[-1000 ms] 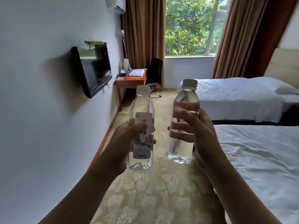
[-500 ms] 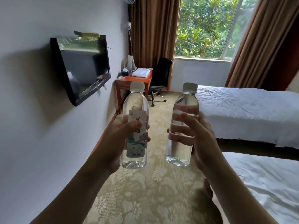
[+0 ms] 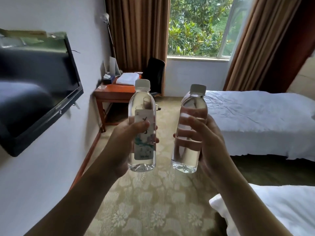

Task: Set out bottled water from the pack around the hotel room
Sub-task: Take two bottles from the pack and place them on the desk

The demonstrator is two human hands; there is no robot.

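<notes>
Left hand point(image 3: 122, 147) grips a labelled bottle point(image 3: 142, 126), right hand point(image 3: 209, 142) a clear bottle point(image 3: 189, 130); both upright, capped, full. Label print unreadable; desk point(image 3: 115, 92) at eleven o'clock.

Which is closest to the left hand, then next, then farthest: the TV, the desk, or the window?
From the left hand, in the head view:
1. TV, on the wall to the left, nearest.
2. Desk, farther up the same wall.
3. Window, on the far wall, farthest.

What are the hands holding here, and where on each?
Left hand grips the labelled water bottle around its middle, over the label. Right hand grips the other water bottle around its mid-body.
</notes>
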